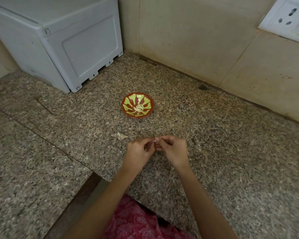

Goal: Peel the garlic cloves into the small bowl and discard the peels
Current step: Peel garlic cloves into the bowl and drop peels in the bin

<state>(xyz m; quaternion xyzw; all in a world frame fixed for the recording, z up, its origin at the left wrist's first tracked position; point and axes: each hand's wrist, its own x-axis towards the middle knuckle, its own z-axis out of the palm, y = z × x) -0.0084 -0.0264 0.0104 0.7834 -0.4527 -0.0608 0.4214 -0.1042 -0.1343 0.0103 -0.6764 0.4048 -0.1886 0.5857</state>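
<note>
One garlic clove (153,140) sits in the narrow fingertip grip of left hand (140,150) & right hand (173,149), over the bench (223,152), near the small bowl (128,99). Clove prob. light, slick, papery-skinned; best pinched at its tips.

cam=head, sole view | seat=worn on the person's head, above the front edge of the granite counter (214,152) | faces=forward and down, toward the wall corner (139,31) | range=near, counter fills most of frame | lens=wide-angle
</note>
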